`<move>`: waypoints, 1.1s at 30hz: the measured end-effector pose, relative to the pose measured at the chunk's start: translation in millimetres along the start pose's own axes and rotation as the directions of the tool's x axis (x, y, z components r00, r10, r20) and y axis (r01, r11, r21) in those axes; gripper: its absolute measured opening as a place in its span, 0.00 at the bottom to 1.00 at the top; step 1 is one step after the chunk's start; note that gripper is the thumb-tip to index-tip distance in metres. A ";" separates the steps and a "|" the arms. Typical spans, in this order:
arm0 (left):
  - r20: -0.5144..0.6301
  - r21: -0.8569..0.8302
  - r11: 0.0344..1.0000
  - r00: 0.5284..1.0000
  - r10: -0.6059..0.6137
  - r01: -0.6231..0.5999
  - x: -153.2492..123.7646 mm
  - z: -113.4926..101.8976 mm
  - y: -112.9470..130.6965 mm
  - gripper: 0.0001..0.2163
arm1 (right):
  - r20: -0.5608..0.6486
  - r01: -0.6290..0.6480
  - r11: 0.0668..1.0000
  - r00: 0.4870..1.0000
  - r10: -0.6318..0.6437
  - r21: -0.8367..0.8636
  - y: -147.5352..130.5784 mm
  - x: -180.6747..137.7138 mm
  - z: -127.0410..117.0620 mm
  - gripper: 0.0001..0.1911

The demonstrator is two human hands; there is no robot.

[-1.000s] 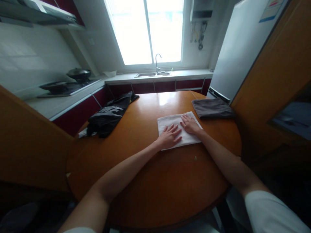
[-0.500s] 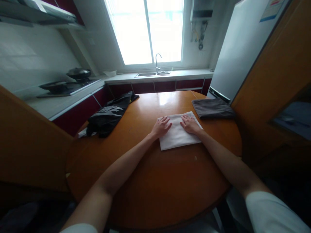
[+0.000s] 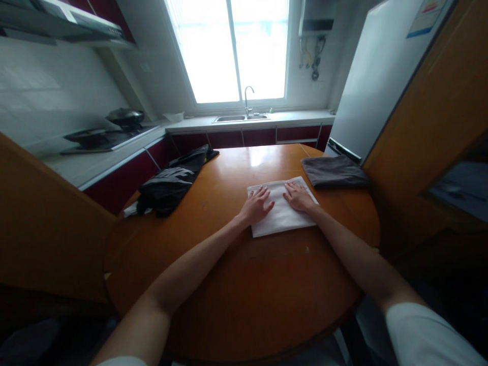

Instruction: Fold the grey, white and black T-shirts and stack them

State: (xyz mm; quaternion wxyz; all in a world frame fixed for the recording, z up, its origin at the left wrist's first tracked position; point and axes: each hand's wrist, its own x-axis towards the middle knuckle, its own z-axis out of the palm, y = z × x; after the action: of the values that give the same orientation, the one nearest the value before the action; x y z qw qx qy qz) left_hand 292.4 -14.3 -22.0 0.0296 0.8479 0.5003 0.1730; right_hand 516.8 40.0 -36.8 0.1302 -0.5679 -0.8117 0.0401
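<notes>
A folded white cloth point(image 3: 282, 216) lies flat on the round wooden table point(image 3: 244, 290). My left hand point(image 3: 256, 206) rests on its left side, fingers stretched forward and thumb spread toward the middle. On the upper right part of the cloth, my right hand point(image 3: 298, 196) lies flat with its fingers extended. Both palms face down, and neither hand grips anything. Whether the cloth is a garment cannot be made out.
A folded dark grey cloth point(image 3: 335, 171) lies at the table's right back. Black clothing with grey lettering point(image 3: 173, 180) is heaped at the left edge. Beyond are a sink point(image 3: 242, 118), a stove with pans point(image 3: 109, 137) and a fridge point(image 3: 375, 76).
My left hand has slid a little toward me on the white cloth, uncovering its upper left corner. The right hand stays nearly in place.
</notes>
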 end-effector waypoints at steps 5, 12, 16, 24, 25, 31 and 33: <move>0.196 0.005 0.993 0.974 0.116 -0.119 -14.9 4.6 29.7 0.32 | -0.025 0.009 0.999 1.000 -0.008 0.034 -2.8 0.0 -3.6 0.29; 0.207 0.033 0.992 0.972 0.112 -0.121 -15.4 5.1 28.4 0.31 | -0.170 -0.439 0.874 0.864 0.475 0.209 25.9 -5.7 -38.4 0.18; 0.206 0.029 0.993 0.972 0.109 -0.118 -15.7 6.0 28.4 0.31 | 0.000 -0.514 0.826 0.849 0.528 0.234 50.4 -13.8 -46.9 0.15; 0.205 0.022 0.993 0.972 0.113 -0.120 -14.9 6.4 27.7 0.31 | 0.162 -0.563 0.664 0.809 0.566 0.492 54.6 -13.6 -47.6 0.19; 0.204 0.023 0.993 0.972 0.113 -0.120 -14.8 6.7 27.6 0.31 | 0.186 -0.577 0.627 0.796 0.577 0.523 54.8 -14.1 -48.5 0.19; 0.207 0.016 0.993 0.972 0.109 -0.115 -15.1 6.3 27.8 0.30 | 0.369 -0.537 0.371 0.821 0.435 0.758 54.7 -24.2 -55.8 0.16; 0.210 0.011 0.993 0.971 0.110 -0.115 -15.4 5.5 28.1 0.30 | 0.416 -0.520 0.301 0.840 0.347 0.799 51.1 -26.3 -59.0 0.14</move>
State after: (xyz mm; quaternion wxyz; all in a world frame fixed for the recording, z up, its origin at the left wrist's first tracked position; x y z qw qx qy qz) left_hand 311.0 -40.8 -25.0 0.0623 0.8887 0.4474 0.0785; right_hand 587.0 28.6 4.7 0.3256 -0.6033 -0.4872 0.5410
